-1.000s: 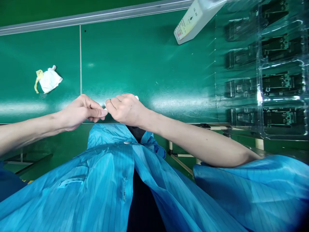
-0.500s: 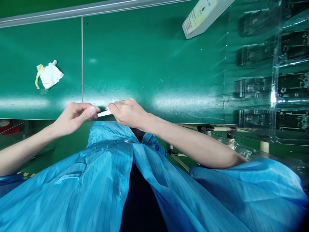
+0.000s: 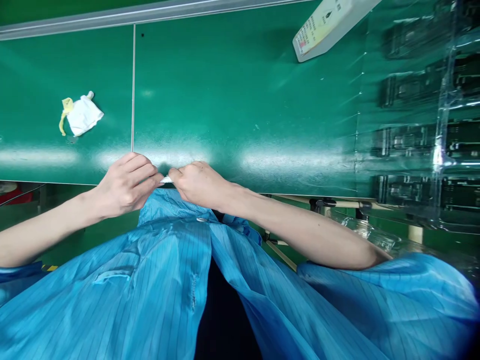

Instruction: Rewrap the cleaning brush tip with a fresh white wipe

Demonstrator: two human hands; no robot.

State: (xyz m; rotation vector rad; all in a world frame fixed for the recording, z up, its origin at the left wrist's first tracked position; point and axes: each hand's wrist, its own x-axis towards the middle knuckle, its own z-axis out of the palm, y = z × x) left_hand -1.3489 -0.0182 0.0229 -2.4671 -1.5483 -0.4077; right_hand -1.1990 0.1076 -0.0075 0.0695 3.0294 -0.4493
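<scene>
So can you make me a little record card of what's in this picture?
Hands: left hand and right hand, fingertips close together
Held: small white stick, pinched between both hands, partly hidden
Surface: green workbench
On it: white cloth with yellow tie, white labelled container, clear plastic tray of dark parts
Worn: blue striped coat

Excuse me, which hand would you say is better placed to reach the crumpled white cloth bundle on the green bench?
Left, I'd judge: the left hand lies closer to the crumpled white cloth bundle, while the right hand sits farther off, around a small white stick.
</scene>
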